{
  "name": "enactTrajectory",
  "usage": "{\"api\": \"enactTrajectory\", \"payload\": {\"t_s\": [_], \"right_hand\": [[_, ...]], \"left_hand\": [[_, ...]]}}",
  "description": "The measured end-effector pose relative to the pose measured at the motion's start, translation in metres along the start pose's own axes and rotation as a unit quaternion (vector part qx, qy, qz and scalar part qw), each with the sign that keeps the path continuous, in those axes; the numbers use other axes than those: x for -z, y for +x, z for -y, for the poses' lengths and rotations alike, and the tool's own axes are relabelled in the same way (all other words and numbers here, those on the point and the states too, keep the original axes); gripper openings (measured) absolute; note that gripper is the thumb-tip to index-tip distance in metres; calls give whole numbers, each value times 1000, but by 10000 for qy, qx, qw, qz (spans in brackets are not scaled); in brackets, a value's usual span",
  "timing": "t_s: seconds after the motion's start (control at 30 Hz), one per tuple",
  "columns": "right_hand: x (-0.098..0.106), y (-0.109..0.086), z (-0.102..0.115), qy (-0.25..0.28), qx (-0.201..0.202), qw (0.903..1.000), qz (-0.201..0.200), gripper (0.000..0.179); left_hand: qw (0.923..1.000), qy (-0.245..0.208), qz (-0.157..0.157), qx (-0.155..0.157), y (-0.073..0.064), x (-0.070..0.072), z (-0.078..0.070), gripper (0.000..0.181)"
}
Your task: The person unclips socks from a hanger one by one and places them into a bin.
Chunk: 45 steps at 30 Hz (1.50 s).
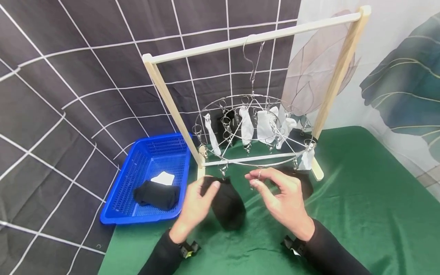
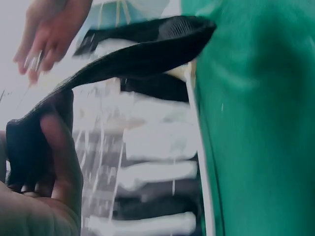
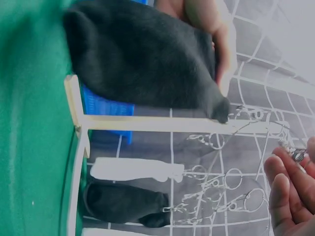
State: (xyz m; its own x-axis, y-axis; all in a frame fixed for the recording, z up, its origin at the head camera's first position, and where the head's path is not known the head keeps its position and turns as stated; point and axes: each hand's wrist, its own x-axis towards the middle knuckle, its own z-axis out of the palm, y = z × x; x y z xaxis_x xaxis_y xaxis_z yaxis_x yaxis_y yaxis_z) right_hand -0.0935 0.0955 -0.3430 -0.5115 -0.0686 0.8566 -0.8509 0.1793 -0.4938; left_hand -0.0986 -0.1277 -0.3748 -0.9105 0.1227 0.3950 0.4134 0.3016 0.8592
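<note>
A black sock (image 1: pixel 228 210) hangs from my left hand (image 1: pixel 196 200), which grips it at the cuff between thumb and fingers. In the left wrist view, the sock (image 2: pixel 142 59) stretches away from the curled fingers. My right hand (image 1: pixel 283 196) pinches a small metal clip (image 3: pixel 298 155) at the near side of a round wire hanger (image 1: pixel 254 165). White socks (image 1: pixel 246 128) and black socks dangle from other clips around the hanger. One black sock (image 1: pixel 306 185) hangs just beyond my right hand, partly hidden by it.
A wooden stand (image 1: pixel 206 49) carries the hanger by its hook over the top bar. To the left, a blue basket (image 1: pixel 109 219) contains folded black cloth (image 1: pixel 156 194) and a white piece (image 1: pixel 163 178). Green cloth (image 1: pixel 361 214) covers the table; a dark gridded curtain (image 1: pixel 113 34) stands behind.
</note>
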Motion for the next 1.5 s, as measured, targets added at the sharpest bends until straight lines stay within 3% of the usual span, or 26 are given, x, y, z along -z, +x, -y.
{"api": "enactTrajectory", "payload": {"t_s": [0.1, 0.13, 0.2, 0.33, 0.4, 0.5, 0.63, 0.7, 0.77, 0.8, 0.87, 0.93, 0.97, 1.03, 1.13, 1.2, 1.3, 1.37, 1.4, 1.5], "right_hand": [[0, -2, 0, -19, 12, 10000, 20, 24], [0, -2, -1, 19, 42, 10000, 23, 23], [-1, -1, -2, 84, 119, 9999, 25, 21], [-2, -1, -4, 238, 242, 9994, 70, 19], [-2, -2, -5, 253, 266, 9993, 80, 19], [-3, -3, -6, 215, 298, 9993, 63, 19], [-2, -3, -7, 57, 293, 9996, 20, 18], [-1, -3, -8, -76, 294, 9995, 1, 17], [0, -2, -7, -179, 298, 9994, 5, 17], [0, -2, -7, -215, 303, 9993, 15, 18], [0, -2, -6, -247, 318, 9992, 43, 19], [-1, -2, -6, -252, 338, 9991, 70, 21], [-1, -2, -6, -248, 343, 9991, 73, 21], [-2, -2, -6, -224, 358, 9991, 75, 21], [-3, -2, -6, -161, 386, 9991, 104, 19], [-3, -1, -6, -134, 404, 9990, 124, 19], [-4, -1, -6, -169, 435, 9988, 132, 20], [-4, -1, -6, -206, 449, 9987, 140, 20], [-4, -1, -6, -222, 448, 9986, 152, 20], [-3, -3, -8, -265, 450, 9984, 209, 21]], "left_hand": [[9957, -27, -624, 684, -2, 30, 10, 17], [9912, -259, -865, 964, -2, 42, 15, 21], [9758, -837, -1447, 1412, -1, 66, 26, 28], [9311, -2032, -2294, 1978, 5, 114, 49, 38], [9213, -2051, -2490, 2171, 8, 136, 60, 40], [9231, -1640, -2375, 2542, 10, 161, 75, 41], [9375, -703, -1771, 2913, 5, 182, 91, 43], [9432, 187, -1486, 2967, 2, 188, 95, 43], [9378, 1401, -1334, 2883, -2, 192, 94, 42], [9297, 2060, -1288, 2770, -5, 193, 93, 42], [9026, 3271, -1307, 2474, -10, 194, 89, 42], [8781, 4024, -1504, 2107, -13, 190, 82, 42], [8740, 4198, -1611, 1843, -14, 186, 78, 41], [8737, 4379, -1794, 1128, -14, 174, 71, 38], [8893, 4226, -1735, -187, -10, 149, 55, 32], [8970, 4012, -1497, -1097, -4, 129, 43, 31], [9012, 3534, -1157, -2224, 5, 93, 17, 31], [8951, 3195, -1047, -2930, 10, 68, -3, 30], [8883, 3038, -1014, -3290, 13, 55, -14, 30], [8604, 2631, -863, -4279, 23, 23, -43, 28]]}}
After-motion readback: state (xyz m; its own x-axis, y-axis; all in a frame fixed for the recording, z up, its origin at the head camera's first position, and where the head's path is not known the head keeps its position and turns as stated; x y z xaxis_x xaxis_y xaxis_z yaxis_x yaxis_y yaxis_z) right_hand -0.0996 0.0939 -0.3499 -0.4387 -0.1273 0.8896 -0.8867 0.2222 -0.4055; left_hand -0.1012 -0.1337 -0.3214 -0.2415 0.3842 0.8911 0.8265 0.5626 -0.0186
